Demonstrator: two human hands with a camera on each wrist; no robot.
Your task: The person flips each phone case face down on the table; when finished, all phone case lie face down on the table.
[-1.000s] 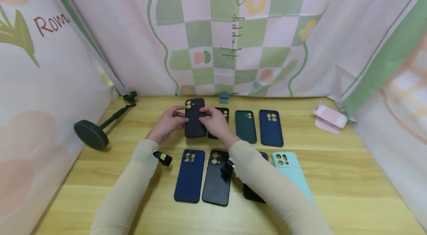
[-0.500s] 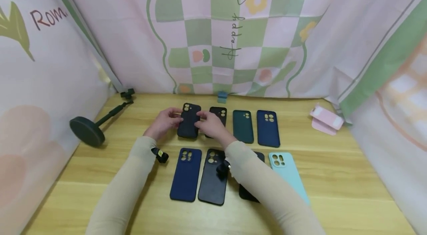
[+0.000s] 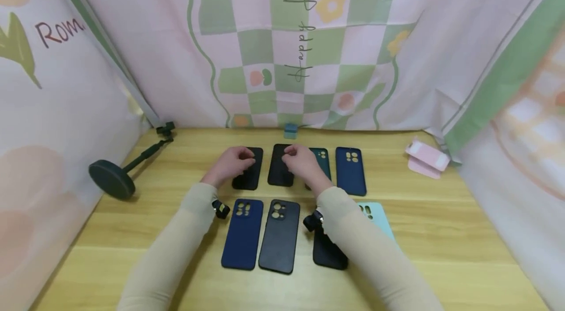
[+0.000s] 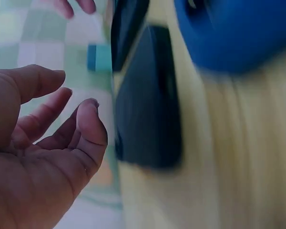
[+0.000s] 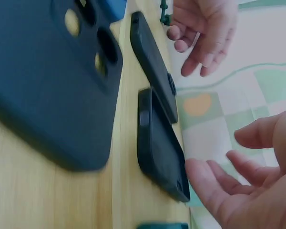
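In the head view, a black phone case (image 3: 250, 179) lies flat at the left end of the back row. My left hand (image 3: 228, 165) hovers over its left part, fingers loosely bent with nothing between them. The left wrist view shows a gap between the left hand (image 4: 52, 138) and the black case (image 4: 150, 105). Beside it lies a second black phone case (image 3: 278, 169), its hollow side up in the right wrist view. My right hand (image 3: 304, 164) is above that second case's right edge, fingers relaxed and holding nothing; one fingertip is right at the case's rim (image 5: 181, 186) in the right wrist view.
A green case (image 3: 323, 160) and a blue case (image 3: 351, 173) continue the back row. In front lie a dark blue case (image 3: 243, 242), black cases (image 3: 279, 245) and a turquoise case (image 3: 380, 220). A black round-based stand (image 3: 112, 179) is left, a pink holder (image 3: 425, 156) right.
Both hands have lowered the first black phone case to the table and let go of it. My right hand has moved right, over the second black case.
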